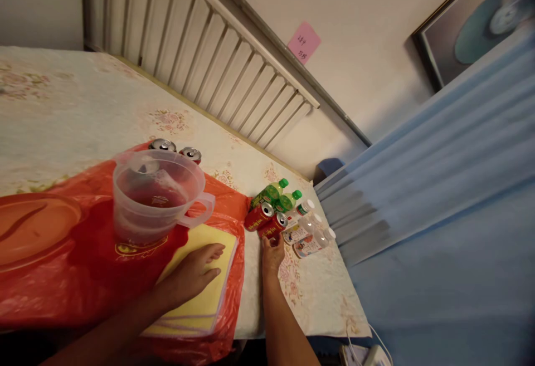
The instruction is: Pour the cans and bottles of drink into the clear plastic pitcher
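Note:
My right hand (273,253) has its fingers and thumb around the lower end of a red drink can (273,225), its top turned away from me. A second red can (258,217) stands close beside it on the left. Over a stack of yellow cloths (223,254) is my left hand (201,268), fingers loosely apart and nothing in them. Whether that hand touches the cloths I cannot tell. To its left stands a clear plastic jug (156,218) with a handle; the red bag beneath shows through it.
Behind the cans are green-capped bottles (286,201), with several clear white-capped bottles (311,243) to their right. Two opened cans (191,155) stand behind the jug. An orange plastic lid (33,227) lies on a red plastic bag (37,299). A blue curtain (438,232) hangs right.

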Demonstrator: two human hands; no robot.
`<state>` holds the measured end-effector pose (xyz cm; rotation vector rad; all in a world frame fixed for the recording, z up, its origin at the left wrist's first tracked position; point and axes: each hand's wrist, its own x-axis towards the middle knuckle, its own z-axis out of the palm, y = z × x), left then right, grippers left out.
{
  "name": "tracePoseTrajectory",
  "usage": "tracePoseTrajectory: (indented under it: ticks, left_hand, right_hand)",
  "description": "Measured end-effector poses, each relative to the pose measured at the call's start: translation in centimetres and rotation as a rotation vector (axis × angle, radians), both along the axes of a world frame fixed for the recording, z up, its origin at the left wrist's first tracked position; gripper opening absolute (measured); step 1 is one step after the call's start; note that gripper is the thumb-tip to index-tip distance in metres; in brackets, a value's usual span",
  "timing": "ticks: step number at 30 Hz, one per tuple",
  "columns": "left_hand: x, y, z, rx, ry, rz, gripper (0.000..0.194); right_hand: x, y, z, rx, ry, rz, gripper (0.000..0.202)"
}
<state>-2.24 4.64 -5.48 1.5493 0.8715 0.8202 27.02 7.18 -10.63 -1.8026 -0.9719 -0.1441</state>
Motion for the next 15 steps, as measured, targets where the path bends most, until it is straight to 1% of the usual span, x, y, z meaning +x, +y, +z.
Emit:
tracePoseTrajectory:
  ticks: [7,15]
  left_hand:
    - [0.09,-0.02,-0.38,0.008,0.010,0.007,0.053]
    - [-0.01,-0.06,-0.33,-0.011,0.003,-0.013,0.053]
  right_hand:
    - [-0.17,0.02,0.51,0.002,0.031,0.012,0.054]
    - [-0.27,0.02,0.79,0.001,0.054,0.022,0.055]
